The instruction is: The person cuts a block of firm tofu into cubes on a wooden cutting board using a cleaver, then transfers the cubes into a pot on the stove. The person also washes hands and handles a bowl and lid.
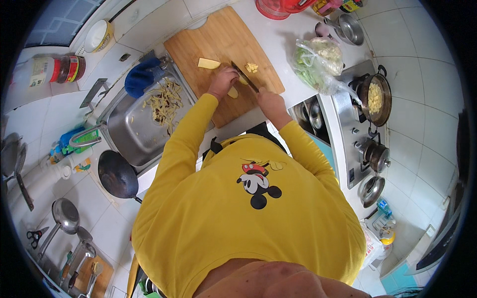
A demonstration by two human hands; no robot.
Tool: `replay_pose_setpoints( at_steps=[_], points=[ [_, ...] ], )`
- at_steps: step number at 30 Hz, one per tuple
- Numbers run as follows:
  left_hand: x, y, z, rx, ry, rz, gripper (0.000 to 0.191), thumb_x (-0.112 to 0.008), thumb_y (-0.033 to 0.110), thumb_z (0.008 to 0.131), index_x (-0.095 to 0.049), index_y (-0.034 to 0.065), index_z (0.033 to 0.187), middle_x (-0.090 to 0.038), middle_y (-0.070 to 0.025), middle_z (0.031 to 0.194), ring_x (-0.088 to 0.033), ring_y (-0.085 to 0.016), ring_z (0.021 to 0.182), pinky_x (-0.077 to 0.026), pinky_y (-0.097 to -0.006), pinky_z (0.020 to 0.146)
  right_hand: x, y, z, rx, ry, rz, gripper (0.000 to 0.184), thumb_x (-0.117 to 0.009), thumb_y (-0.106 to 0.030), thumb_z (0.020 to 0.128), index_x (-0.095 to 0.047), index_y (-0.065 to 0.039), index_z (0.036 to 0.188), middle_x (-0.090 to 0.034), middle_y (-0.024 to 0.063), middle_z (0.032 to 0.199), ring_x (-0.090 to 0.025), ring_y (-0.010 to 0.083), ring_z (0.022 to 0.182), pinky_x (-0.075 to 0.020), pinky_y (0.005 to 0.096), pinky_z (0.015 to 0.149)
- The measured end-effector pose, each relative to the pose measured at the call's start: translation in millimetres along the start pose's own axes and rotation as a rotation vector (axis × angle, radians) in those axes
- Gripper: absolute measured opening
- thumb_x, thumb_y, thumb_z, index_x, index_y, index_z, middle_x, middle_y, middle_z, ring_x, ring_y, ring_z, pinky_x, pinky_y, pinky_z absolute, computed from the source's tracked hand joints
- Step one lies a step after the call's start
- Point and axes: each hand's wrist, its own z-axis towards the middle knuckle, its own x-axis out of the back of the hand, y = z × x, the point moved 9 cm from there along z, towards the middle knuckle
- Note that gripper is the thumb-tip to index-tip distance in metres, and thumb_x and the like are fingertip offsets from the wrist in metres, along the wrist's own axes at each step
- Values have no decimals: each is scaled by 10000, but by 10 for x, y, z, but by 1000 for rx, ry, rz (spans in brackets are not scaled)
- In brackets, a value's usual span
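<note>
On a wooden cutting board, my right hand is closed around the handle of a kitchen knife, its blade pointing away to the upper left. My left hand rests beside the blade with bent fingers; a pale yellow slice, probably potato, lies by its fingertips, partly hidden. Whether the fingers press on it is hard to tell. A larger cut piece lies up and left of that hand, and another slice lies just below it. Small cubes sit in a group right of the knife.
Left of the board, a steel sink holds many peelings, with a blue cloth at its rim. A black wok is near it. To the right are bagged vegetables and a stove bearing a pan of diced pieces.
</note>
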Motion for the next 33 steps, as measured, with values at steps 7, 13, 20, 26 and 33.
replay_pose_setpoints(
  at_steps=[7, 13, 20, 26, 33],
  points=[
    [120, 185, 198, -27, -65, 11, 358, -774, -1, 752, -642, 44, 1082, -631, -120, 1168, -574, -348, 1139, -466, -415, 1001, 473, 186, -275, -90, 124, 95, 241, -564, -269, 977, -587, -29, 962, -679, 230, 718, -685, 430, 690, -553, 529, 630],
    [-65, 21, 176, 150, -234, 169, 389, -800, 96, 746, -630, 56, 1094, -623, -133, 1126, -579, -352, 1125, -473, -436, 981, 399, 258, -408, -143, 126, 89, 226, -549, -241, 989, -582, -18, 1002, -684, 225, 725, -688, 423, 684, -558, 526, 620],
    [46, 226, -2, 232, 75, 276, 439, -854, 211, 718, -636, 71, 1073, -620, -144, 1066, -586, -374, 1045, -452, -461, 923, 134, 52, -313, -100, 45, 60, 238, -522, -235, 1000, -508, -35, 1127, -672, 233, 699, -680, 431, 660, -550, 540, 603],
    [70, 262, -14, 220, -7, 295, 403, -840, 162, 705, -653, 82, 1052, -643, -101, 1023, -607, -318, 1054, -411, -467, 926, 194, -47, -256, -74, 4, 46, 163, -471, -115, 967, -469, -29, 1106, -693, 246, 771, -703, 430, 726, -556, 532, 633],
    [11, 113, -27, 252, -37, 249, 309, -793, 103, 728, -667, 91, 1010, -651, -95, 991, -621, -299, 1048, -417, -460, 915, 2, -49, -64, -96, -64, 96, 174, -445, -155, 986, -477, -31, 1104, -694, 271, 832, -696, 458, 789, -542, 569, 688]
  ],
)
